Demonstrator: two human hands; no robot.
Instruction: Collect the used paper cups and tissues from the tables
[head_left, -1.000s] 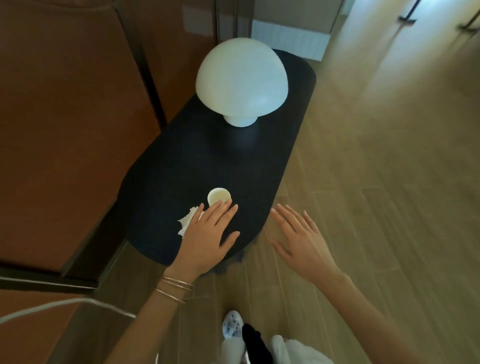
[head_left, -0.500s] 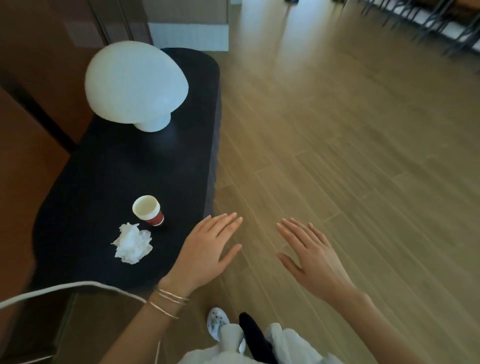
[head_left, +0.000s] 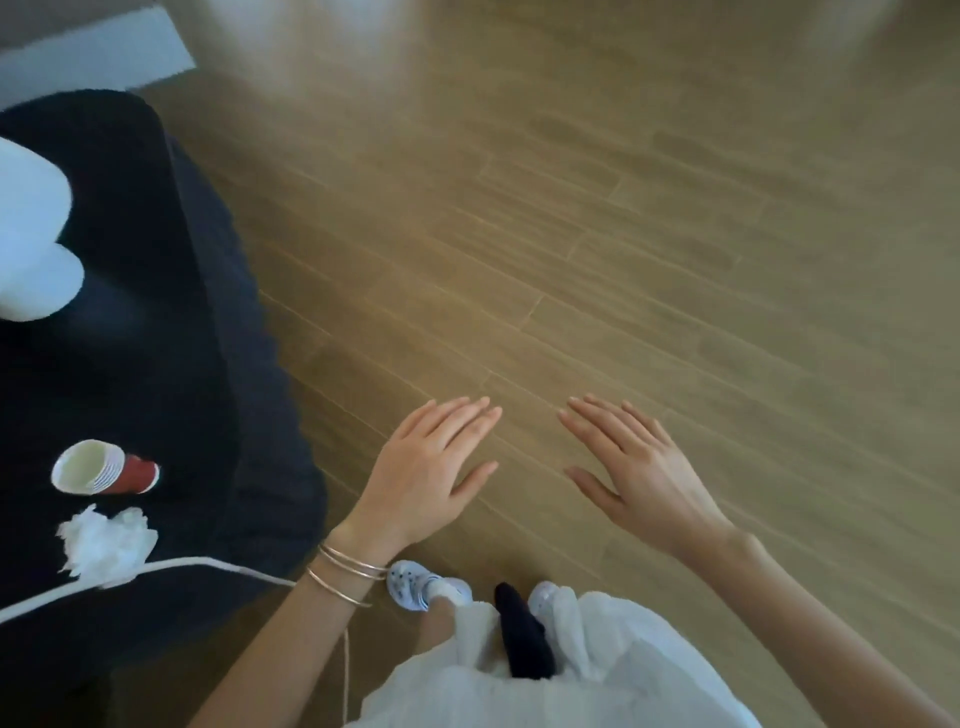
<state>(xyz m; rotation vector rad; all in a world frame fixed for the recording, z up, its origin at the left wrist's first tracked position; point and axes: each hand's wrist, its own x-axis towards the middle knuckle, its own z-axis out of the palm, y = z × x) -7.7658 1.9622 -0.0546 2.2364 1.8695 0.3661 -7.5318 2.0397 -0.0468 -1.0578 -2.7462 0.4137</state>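
The floor (head_left: 623, 234) is wood plank with a soft sheen; the bench (head_left: 156, 338) looks dark, matt and fuzzy. The cup (head_left: 104, 467) is smooth paper, the tissue (head_left: 106, 543) crumpled, my bangles (head_left: 345, 574) polished metal.

Holds the left hand (head_left: 434, 467) out flat, palm down, fingers straight and close together, thumb angled off to the side. Holds the right hand (head_left: 636, 467) near it, not touching, palm down too, fingers straight and slightly fanned. Grips nothing with either. Stretches the bare left forearm (head_left: 275, 654) and right forearm (head_left: 831, 654) forward from the lower edge of the view.
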